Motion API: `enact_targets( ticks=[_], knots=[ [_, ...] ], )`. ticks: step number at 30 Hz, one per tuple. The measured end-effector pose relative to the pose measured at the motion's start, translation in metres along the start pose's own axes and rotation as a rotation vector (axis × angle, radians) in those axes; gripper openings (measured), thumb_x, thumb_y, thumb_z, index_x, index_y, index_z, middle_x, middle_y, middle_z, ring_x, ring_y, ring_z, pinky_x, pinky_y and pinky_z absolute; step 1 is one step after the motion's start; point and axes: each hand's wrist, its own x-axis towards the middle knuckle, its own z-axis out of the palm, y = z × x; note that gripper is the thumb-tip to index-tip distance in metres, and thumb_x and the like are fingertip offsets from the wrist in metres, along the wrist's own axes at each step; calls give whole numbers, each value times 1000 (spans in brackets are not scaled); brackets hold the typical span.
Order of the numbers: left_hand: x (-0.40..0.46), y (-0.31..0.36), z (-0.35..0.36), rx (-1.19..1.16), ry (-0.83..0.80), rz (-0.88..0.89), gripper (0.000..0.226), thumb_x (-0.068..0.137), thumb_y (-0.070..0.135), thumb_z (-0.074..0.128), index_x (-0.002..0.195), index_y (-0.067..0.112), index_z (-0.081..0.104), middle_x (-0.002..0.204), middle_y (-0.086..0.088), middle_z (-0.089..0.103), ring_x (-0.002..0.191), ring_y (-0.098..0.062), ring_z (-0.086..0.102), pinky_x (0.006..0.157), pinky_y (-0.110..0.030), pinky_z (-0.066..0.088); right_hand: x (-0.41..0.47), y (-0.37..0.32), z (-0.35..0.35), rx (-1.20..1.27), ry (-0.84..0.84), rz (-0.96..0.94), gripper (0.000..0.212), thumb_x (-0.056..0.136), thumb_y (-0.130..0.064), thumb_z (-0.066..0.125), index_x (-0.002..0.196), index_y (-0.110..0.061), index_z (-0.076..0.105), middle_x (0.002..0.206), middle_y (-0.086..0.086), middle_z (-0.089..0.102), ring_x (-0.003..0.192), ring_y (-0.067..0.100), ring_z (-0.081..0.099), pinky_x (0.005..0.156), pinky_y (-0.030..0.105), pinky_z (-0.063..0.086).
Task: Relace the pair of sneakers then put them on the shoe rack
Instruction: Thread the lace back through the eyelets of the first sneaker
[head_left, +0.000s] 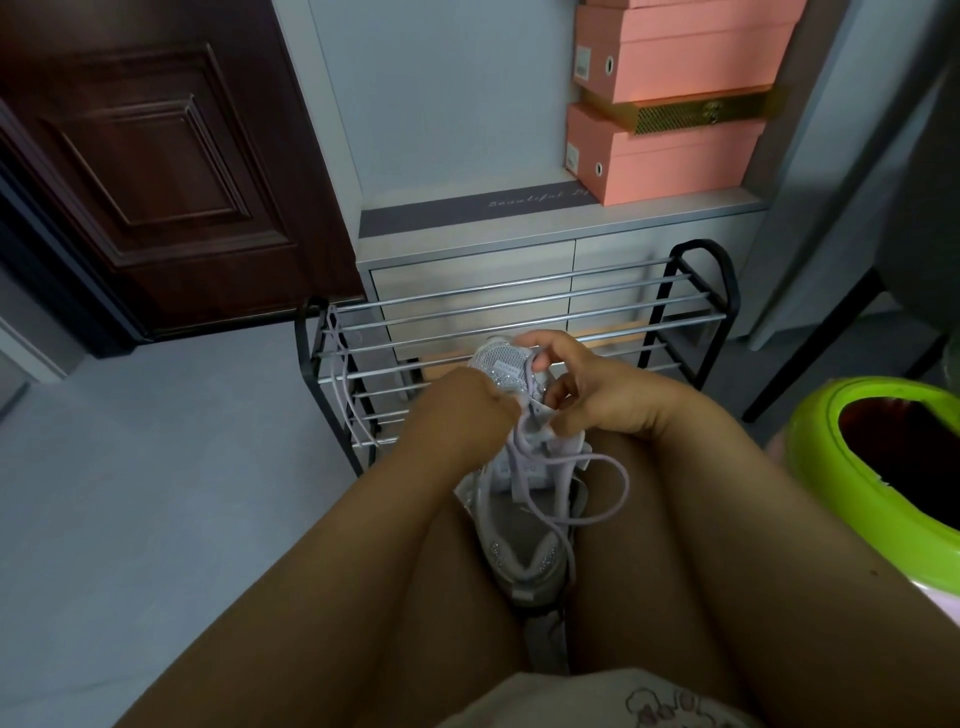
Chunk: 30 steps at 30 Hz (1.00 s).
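1. The left hand (462, 410) pinches the lace (597, 499) at the holes of the sneaker (524, 525). The right hand (597, 395) curls its fingers round the toe end.
2. The sneaker sits between the knees, right in front of the shoe rack (519, 312).
3. It looks light. Its top looks soft and its sole looks firm, so holding the sides is best. The lace is thin and floppy, so pinch it near the tip.
4. The sneaker lies long-ways, toe to the rack, heel to the person.
5. A second lace (340, 384) hangs on the rack.
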Motion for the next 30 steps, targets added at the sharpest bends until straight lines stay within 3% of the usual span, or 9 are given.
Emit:
enact_targets(
  ticks=[3, 6, 10, 13, 17, 19, 22, 26, 30],
  knots=[
    [6, -1, 19, -63, 23, -21, 42, 90, 40, 58, 56, 16, 52, 54, 2, 47, 56, -17, 47, 54, -27, 32, 0, 1, 0, 46, -6, 15, 97, 58, 9, 68, 139, -29, 30, 114, 4, 35, 82, 16, 50, 67, 23, 47],
    [7, -3, 29, -241, 49, -56, 33, 89, 34, 62, 61, 18, 60, 56, 2, 52, 59, -18, 51, 64, -31, 43, 0, 1, -1, 52, -8, 21, 98, 52, 0, 65, 138, -30, 30, 111, 2, 35, 84, 17, 49, 67, 22, 47],
    [11, -4, 30, -599, -38, -213, 22, 85, 17, 69, 65, 18, 61, 72, -5, 63, 76, -23, 59, 82, -40, 51, 1, 4, -2, 41, -15, 23, 95, 62, 13, 69, 138, -30, 30, 113, 4, 34, 87, 20, 49, 76, 32, 49],
    [12, -10, 21, -767, -147, -275, 10, 84, 10, 69, 75, 12, 64, 72, -6, 65, 72, -22, 60, 73, -33, 51, 0, 4, -3, 28, -2, 25, 92, 68, 21, 64, 140, -25, 30, 114, 4, 35, 87, 20, 50, 76, 31, 49],
    [-4, -18, 3, -764, -310, -184, 7, 84, 4, 66, 80, 10, 64, 57, 3, 61, 53, -8, 56, 51, -17, 42, 0, 3, -2, 42, -9, 31, 91, 69, 19, 67, 140, -23, 31, 114, 3, 34, 86, 17, 50, 73, 29, 50],
    [-11, -22, -6, -694, -410, -114, 8, 78, 9, 72, 83, 8, 66, 60, 1, 61, 56, -9, 55, 59, -17, 44, 0, 3, -3, 43, -19, 23, 91, 69, 20, 67, 140, -23, 32, 113, 3, 34, 86, 16, 50, 70, 28, 49],
    [-18, -25, -13, -604, -474, -60, 18, 67, 16, 78, 82, 8, 72, 80, -12, 63, 79, -23, 54, 77, -37, 43, 0, 1, -3, 42, -31, 26, 89, 69, 19, 67, 139, -25, 34, 111, 3, 35, 86, 17, 50, 69, 28, 49],
    [-18, -18, -22, -488, -332, -52, 17, 79, 24, 74, 79, 7, 73, 60, -5, 57, 57, -15, 50, 60, -26, 42, 2, 0, 1, 158, 86, 71, 64, 73, 18, 63, 126, -15, 48, 102, 6, 43, 78, 19, 51, 67, 31, 47],
    [12, -29, -21, -567, 11, -375, 21, 91, 24, 58, 78, 8, 59, 59, -5, 42, 47, -15, 35, 47, -18, 26, 13, -6, -2, 185, 412, 277, 8, 83, -14, 66, 85, -9, 60, 72, 6, 57, 57, 15, 52, 46, 23, 37]
  ],
)
